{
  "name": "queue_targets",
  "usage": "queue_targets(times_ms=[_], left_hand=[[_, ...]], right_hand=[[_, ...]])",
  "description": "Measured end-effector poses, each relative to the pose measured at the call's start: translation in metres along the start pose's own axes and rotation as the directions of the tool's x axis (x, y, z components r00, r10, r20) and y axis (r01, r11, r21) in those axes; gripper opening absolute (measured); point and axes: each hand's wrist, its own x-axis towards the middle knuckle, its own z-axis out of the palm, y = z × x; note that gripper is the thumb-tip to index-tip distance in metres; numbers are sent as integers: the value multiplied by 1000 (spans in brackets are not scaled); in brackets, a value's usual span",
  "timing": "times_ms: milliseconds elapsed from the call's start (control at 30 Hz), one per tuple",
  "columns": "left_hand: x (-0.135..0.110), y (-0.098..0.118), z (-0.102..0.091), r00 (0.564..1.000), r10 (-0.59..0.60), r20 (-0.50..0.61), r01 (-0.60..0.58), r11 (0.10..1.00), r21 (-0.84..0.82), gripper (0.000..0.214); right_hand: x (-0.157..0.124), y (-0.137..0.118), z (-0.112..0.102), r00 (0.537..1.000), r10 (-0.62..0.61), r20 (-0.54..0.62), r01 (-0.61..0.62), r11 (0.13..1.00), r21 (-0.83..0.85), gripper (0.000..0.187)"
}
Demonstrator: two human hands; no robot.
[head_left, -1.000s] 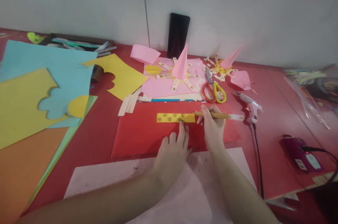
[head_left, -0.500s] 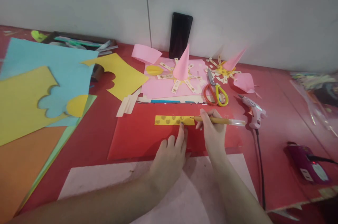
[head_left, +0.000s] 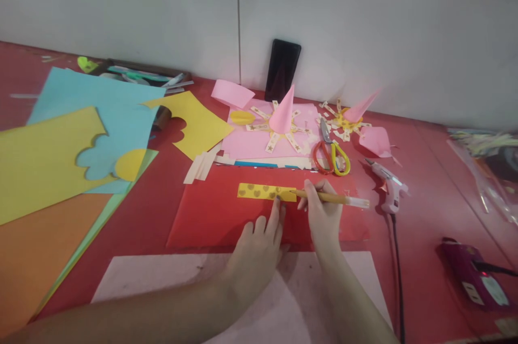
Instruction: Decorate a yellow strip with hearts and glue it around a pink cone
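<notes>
Under the fingertip of your left hand (head_left: 256, 249), extended without gripping, lies a yellow heart-patterned paper strip (head_left: 254, 191), likely light, easily creased, best held by its edges; your right hand (head_left: 325, 217) pinches a slim tan pen (head_left: 335, 199).

A papercraft workspace: a red tabletop (head_left: 424, 187) set against a smooth grey wall (head_left: 162, 4). Whether home, school or workshop, I cannot tell. Light-blue paper (head_left: 109, 95), yellow paper with a scalloped edge (head_left: 44, 155) and orange paper (head_left: 52, 257) overlap at the left. Mid-frame are a yellow heart-patterned paper strip (head_left: 251, 191), a pink paper cone (head_left: 282, 116) and red-and-yellow-handled metal scissors (head_left: 326, 134); at the right, a pink plastic glue gun (head_left: 390, 187) and, lower, a purple socket box (head_left: 465, 268).
</notes>
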Motion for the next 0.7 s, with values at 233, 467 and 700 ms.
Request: queue_targets(times_ms=[233, 467, 700], left_hand=[[2, -1, -2, 1000, 7, 23, -7, 1000, -14, 50], [3, -2, 0, 1000, 26, 11, -25, 1000, -17, 49], [4, -2, 1, 1000, 7, -2, -7, 999, -34, 51]], right_hand=[[2, 1, 1, 1000, -8, -2, 8, 1000, 13, 29], [3, 4, 2, 997, -77, -25, 74, 994, -78, 33], [5, 10, 9, 996, -78, 40, 74, 993, 88, 31]])
